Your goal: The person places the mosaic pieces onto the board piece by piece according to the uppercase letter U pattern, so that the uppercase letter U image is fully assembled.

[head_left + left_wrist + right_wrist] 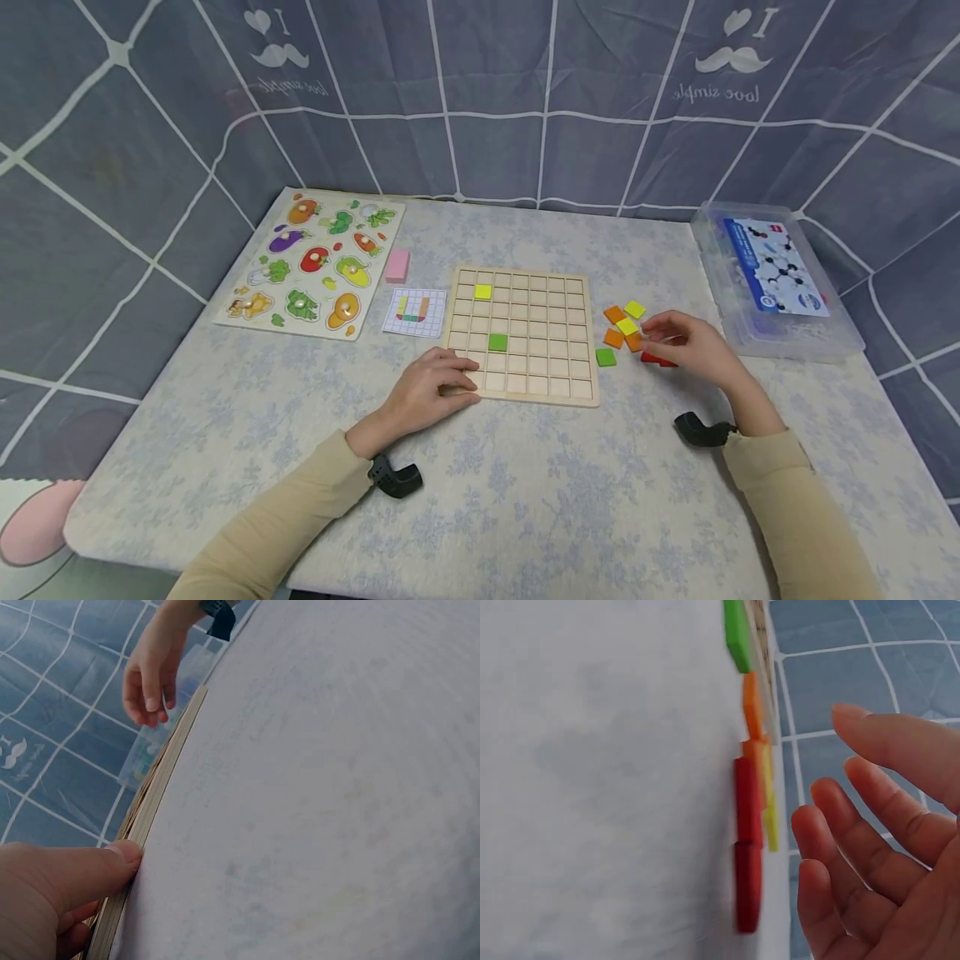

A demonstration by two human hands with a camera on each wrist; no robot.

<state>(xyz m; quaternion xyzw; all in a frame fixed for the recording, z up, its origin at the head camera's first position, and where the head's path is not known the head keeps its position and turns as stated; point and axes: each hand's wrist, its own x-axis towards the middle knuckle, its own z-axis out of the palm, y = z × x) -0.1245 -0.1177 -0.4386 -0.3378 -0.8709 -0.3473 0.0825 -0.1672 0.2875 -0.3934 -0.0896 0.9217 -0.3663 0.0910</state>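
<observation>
Right grip [686,342] relaxed, holding nothing, over red tiles [657,359] (row runs L-R); left grip [435,385] flat, steadying board [521,333].

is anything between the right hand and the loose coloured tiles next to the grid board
Nothing visible. The right hand hovers directly over the loose tiles beside the grid board, its fingers relaxed and not yet touching the red tiles below them.

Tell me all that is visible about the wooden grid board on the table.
The wooden grid board is pale, square and lies flat on the floral tablecloth. Thin ribs divide it into rows of small square cells. A yellow tile and a green tile fill two cells; the others look bare. The left hand rests on its near left corner.
</observation>
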